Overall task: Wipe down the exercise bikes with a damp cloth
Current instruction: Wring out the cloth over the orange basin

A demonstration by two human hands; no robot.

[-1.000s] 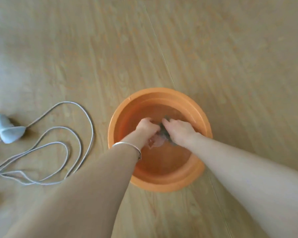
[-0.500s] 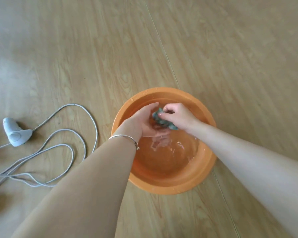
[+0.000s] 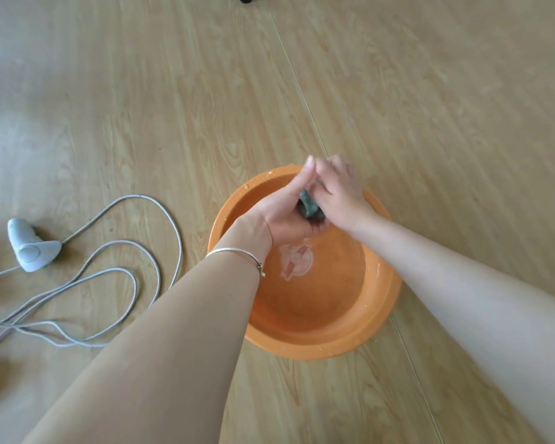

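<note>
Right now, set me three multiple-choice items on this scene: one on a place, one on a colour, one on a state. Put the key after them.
1. Where is the cloth?
A. Draped over a bike.
B. Between the left hand and the right hand, over the far side of the basin.
C. Flat on the basin's bottom.

2. What colour is the basin?
A. Blue.
B. White.
C. Orange.

3. How does the grey cable lie?
A. In loose loops on the floor.
B. Wound tight on a reel.
C. Hung over the basin's rim.

Key:
1 B: both hands have a grip on the dark, bunched cloth above the far rim.
2 C: the rim and walls are plainly orange.
3 A: it curls in open loops on the floor, left of the basin.
</note>
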